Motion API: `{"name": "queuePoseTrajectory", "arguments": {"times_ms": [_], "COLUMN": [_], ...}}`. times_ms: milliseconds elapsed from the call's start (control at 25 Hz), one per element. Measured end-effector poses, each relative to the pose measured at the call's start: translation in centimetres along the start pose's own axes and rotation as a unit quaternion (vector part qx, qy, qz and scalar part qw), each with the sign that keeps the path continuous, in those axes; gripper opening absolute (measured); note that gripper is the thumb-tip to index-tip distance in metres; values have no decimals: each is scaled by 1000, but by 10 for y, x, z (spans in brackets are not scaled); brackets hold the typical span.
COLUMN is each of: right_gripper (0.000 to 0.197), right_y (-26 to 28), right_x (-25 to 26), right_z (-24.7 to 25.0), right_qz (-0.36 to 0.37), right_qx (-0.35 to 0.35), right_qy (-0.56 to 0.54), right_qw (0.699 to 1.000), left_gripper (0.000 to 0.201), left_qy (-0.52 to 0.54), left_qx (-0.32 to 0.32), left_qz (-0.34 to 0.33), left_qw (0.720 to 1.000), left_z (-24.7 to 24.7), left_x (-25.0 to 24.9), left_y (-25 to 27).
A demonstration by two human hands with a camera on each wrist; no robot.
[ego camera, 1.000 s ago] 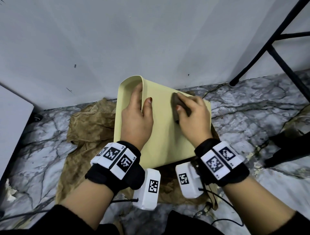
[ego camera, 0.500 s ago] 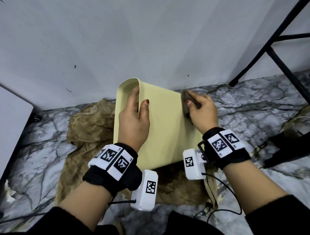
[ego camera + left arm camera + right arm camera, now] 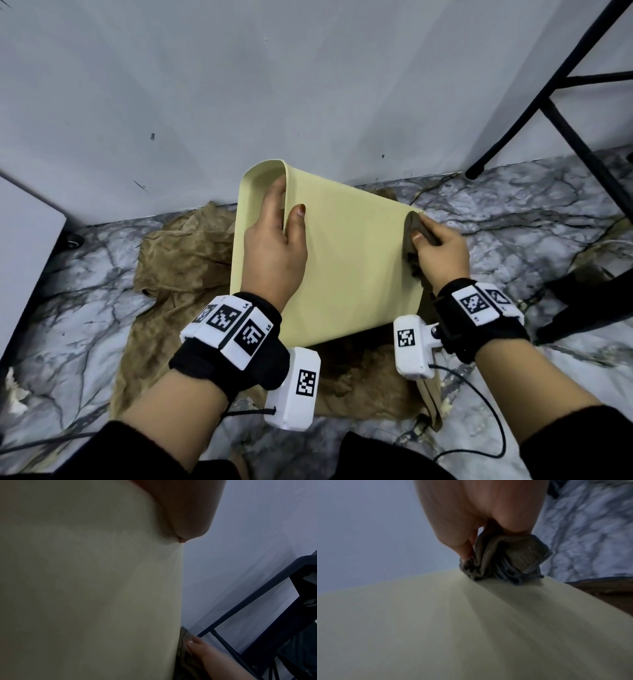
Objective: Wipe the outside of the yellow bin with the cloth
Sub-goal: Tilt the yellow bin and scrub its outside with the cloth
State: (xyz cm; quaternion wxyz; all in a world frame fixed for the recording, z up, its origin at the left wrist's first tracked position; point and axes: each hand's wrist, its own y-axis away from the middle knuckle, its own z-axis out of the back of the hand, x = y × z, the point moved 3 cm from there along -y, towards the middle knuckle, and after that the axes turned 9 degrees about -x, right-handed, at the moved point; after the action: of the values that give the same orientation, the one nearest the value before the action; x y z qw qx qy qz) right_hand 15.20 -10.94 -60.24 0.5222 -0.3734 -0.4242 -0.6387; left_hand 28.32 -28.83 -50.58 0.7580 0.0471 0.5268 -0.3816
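The pale yellow bin (image 3: 349, 260) lies tipped on its side on a brown sheet, its mouth facing left and up. My left hand (image 3: 274, 246) grips the rim, fingers inside the mouth and thumb on the outer wall (image 3: 85, 588). My right hand (image 3: 442, 253) holds a bunched grey-brown cloth (image 3: 416, 233) against the bin's right edge near its base. In the right wrist view the cloth (image 3: 503, 562) is pinched between thumb and fingers and presses on the yellow wall (image 3: 453, 628). The left wrist view shows the cloth (image 3: 186, 654) at the far edge.
A crumpled brown sheet (image 3: 185, 267) lies under the bin on the marble-patterned floor (image 3: 513, 219). A grey wall (image 3: 274, 85) stands just behind. Black metal chair legs (image 3: 555, 113) rise at the right, a white panel (image 3: 24, 246) at the left, and cables (image 3: 493, 421) trail near my right wrist.
My right hand has slid the cloth from the middle of the bin's upper wall rightward to its right edge. The left hand has kept its grip on the rim.
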Motion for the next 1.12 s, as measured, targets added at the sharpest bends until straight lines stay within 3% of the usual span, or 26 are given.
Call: {"name": "queuePoseTrajectory", "arguments": {"times_ms": [200, 400, 720, 920, 1120], "right_gripper": [36, 36, 37, 37, 38], "right_y": [51, 76, 65, 70, 82], "right_x": [44, 90, 101, 100, 96], "right_z": [-15, -23, -14, -6, -8], "right_qz": [143, 233, 248, 266, 268], "right_qx": [40, 67, 30, 25, 40], "right_qy": [-22, -55, -39, -30, -31], "right_qw": [989, 969, 967, 963, 962], "left_gripper": [36, 38, 39, 43, 49], "left_qy": [4, 37, 29, 69, 102], "left_qx": [-1, 19, 64, 95, 52], "left_qz": [-13, -25, -72, -5, 57], "left_qw": [1000, 999, 995, 993, 992], "left_z": [-3, -3, 1, -7, -11], "left_x": [-1, -7, -16, -26, -28], "left_y": [2, 0, -7, -13, -13]}}
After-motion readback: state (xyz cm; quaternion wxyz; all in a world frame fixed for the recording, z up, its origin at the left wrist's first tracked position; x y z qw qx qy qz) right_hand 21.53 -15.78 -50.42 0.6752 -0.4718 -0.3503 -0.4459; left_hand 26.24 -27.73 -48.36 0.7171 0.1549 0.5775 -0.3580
